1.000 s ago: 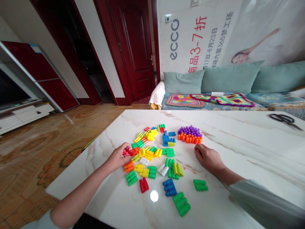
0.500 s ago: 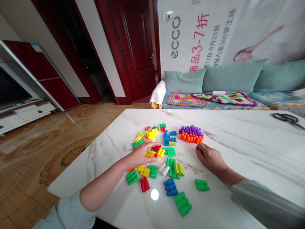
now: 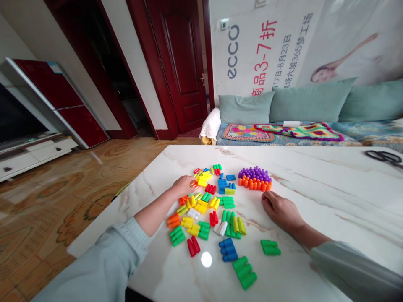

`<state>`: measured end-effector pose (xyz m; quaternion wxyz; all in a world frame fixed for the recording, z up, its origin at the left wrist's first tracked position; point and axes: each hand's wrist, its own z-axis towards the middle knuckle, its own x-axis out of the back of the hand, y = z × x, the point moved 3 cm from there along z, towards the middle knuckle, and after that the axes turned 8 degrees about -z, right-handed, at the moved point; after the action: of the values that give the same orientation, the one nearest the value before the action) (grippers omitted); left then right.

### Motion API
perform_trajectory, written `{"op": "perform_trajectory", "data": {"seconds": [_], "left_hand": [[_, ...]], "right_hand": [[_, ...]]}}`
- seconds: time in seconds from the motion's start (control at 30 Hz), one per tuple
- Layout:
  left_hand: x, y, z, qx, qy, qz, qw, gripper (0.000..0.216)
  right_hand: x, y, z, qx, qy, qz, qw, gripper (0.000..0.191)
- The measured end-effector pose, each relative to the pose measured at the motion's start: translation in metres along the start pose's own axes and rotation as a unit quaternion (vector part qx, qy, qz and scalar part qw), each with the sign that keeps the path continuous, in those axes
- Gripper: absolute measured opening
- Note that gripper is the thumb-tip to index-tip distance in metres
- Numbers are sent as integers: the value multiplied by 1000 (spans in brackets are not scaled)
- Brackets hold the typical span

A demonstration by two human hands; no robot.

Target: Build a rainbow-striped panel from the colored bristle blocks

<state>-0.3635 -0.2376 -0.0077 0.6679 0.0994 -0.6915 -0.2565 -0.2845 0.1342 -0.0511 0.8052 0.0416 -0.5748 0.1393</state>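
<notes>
My left hand (image 3: 182, 186) reaches over the far left part of a scattered pile of plastic building blocks. Its fingers are closed at an orange block (image 3: 193, 185), which they partly cover. Yellow blocks (image 3: 204, 178) and a red block (image 3: 210, 189) lie just right of the fingertips. My right hand (image 3: 280, 211) rests on the table with its fingers curled in; whatever is inside them, if anything, is hidden. Just beyond its knuckles stands a tight group of orange blocks (image 3: 254, 184) in front of purple blocks (image 3: 255, 172).
Green blocks (image 3: 244, 272), a blue block (image 3: 228, 250) and a red block (image 3: 193, 246) lie on the near side of the white marbled table (image 3: 315, 176). Black scissors (image 3: 382, 157) are at the far right. A sofa with cushions (image 3: 311, 102) stands behind the table.
My left hand has moved away from me and to the left, from above the middle of the pile to its far left part, uncovering several blocks. My right hand stays in place.
</notes>
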Motion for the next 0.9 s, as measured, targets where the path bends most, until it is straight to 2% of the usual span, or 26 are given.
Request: {"op": "perform_trajectory", "data": {"seconds": [0.27,0.47,0.53,0.63,0.77,0.83,0.9], "left_hand": [[-15,12,1,60,-17,42,997,62],[-5,25,-8,70,17,-7,997,70],[2,26,-13,65,27,-44,997,67],[8,27,-25,61,23,-120,991,50],[2,36,-39,65,12,-226,972,38],[-5,44,-43,80,17,-309,947,36],[-12,52,-43,112,22,-420,900,35]], "right_hand": [[-1,0,1,-1,-3,2,1000,19],[-2,2,0,-5,-7,3,1000,20],[-1,2,0,-5,-7,5,1000,20],[0,1,0,-2,-2,3,1000,20],[0,0,1,-1,0,0,1000,20],[0,0,1,-2,1,1,1000,20],[0,0,1,-3,0,4,1000,21]]}}
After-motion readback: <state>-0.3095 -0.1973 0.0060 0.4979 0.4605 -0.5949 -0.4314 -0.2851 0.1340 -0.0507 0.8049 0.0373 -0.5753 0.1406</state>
